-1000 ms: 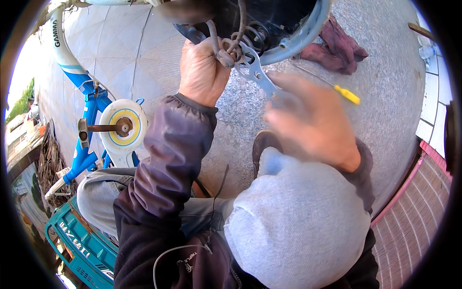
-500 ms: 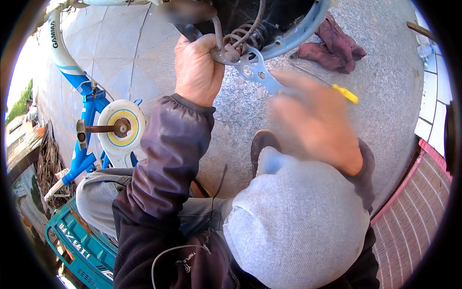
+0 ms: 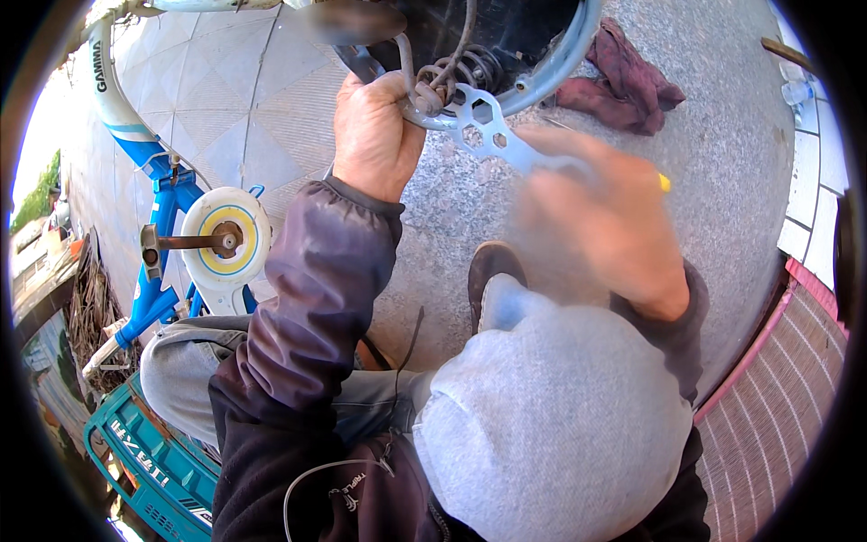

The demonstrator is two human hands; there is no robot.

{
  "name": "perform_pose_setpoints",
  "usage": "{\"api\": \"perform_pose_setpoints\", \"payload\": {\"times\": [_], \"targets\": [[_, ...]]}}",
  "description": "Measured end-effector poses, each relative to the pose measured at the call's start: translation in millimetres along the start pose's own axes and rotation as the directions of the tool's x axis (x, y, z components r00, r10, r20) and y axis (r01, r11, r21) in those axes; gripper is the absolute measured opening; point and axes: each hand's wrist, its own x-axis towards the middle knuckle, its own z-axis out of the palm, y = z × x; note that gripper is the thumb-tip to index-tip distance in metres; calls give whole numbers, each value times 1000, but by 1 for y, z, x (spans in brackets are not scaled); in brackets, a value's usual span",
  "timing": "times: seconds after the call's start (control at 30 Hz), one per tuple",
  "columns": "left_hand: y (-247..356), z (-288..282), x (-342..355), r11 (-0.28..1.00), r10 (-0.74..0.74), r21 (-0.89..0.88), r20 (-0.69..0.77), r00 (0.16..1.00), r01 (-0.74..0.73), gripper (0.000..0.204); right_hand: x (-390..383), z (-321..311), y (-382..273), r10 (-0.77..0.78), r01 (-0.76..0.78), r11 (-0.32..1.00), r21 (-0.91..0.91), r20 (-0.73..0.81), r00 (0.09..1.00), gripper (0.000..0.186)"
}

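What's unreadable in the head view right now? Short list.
- Right hand: motion-blurred, so its grip on the flat multi-hole wrench cannot be judged.
- Wheel: cut off by the top edge; hub unseen.
- Coiled spring by the left hand: its attachment is hidden behind fingers and wrench.
- Yellow-tipped tool: mostly covered by the blurred hand.

The flat multi-hole wrench point(image 3: 483, 135) is bare metal with a dull, pale sheen. The coil spring point(image 3: 470, 70) beside it is dark, matt steel wire. The wheel rim point(image 3: 564, 63) looks like smooth painted metal, light blue and slightly glossy. The bicycle frame point(image 3: 149, 172) is glossy blue and white painted metal. The rag point(image 3: 628, 68) is soft, crumpled maroon cloth. The pavement point(image 3: 722, 181) is rough, speckled stone, matt throughout.
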Motion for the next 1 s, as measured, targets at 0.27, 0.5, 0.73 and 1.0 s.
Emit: {"api": "perform_pose_setpoints", "payload": {"times": [0.27,0.5,0.73,1.0], "targets": [[1,-1,0,998,12,56,-12,1000,-11,26,0,-10,-2,49,-50,997,52,18,999,31],[0,13,-8,948,72,314,-85,994,-42,35,0,-21,10,185,-181,967,177,-8,983,32],[-3,19,-12,927,56,375,-108,993,-11,33,-5,-28,27,254,-234,904,357,-9,967,40],[3,27,-19,890,53,455,-104,993,0,26,-4,-34,38,225,-211,922,323,-5,974,36]]}}
